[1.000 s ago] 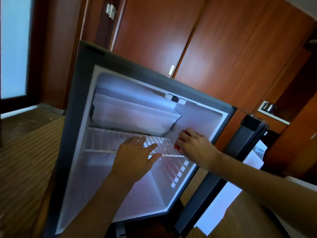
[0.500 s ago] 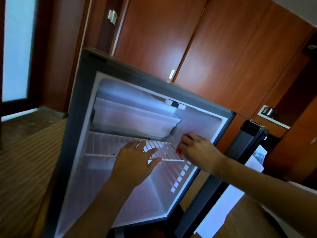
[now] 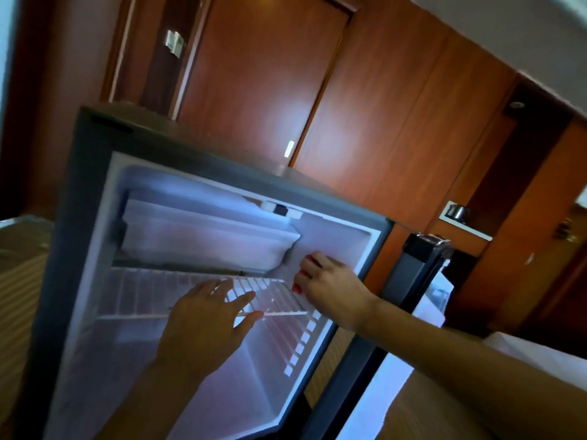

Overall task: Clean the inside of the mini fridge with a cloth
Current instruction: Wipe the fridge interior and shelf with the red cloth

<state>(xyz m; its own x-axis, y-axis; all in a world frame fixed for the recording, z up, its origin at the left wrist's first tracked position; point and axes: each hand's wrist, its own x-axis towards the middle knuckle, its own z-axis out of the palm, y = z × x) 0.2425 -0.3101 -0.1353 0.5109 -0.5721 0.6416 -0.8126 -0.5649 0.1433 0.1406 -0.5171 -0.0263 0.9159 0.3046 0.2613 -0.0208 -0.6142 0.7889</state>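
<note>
The mini fridge (image 3: 95, 217) stands open with its white inside lit. A white wire shelf (image 3: 143, 293) sits across the middle, below a frosted freezer box (image 3: 206, 239). My left hand (image 3: 206, 322) lies over the shelf's front edge with its fingers spread and straight. At the shelf's right end, against the side wall, my right hand (image 3: 330, 287) curls its fingers round the wires. No cloth is in view.
The fridge door (image 3: 409, 281) hangs open to the right, with a white door shelf behind it. Wooden wardrobe doors (image 3: 254, 90) stand behind the fridge. A small kettle (image 3: 459, 214) sits on a tray at the far right. Striped flooring lies to the left.
The view has drifted, so the fridge sits lower and further left in the frame. Both hands stay at the wire shelf in much the same hold.
</note>
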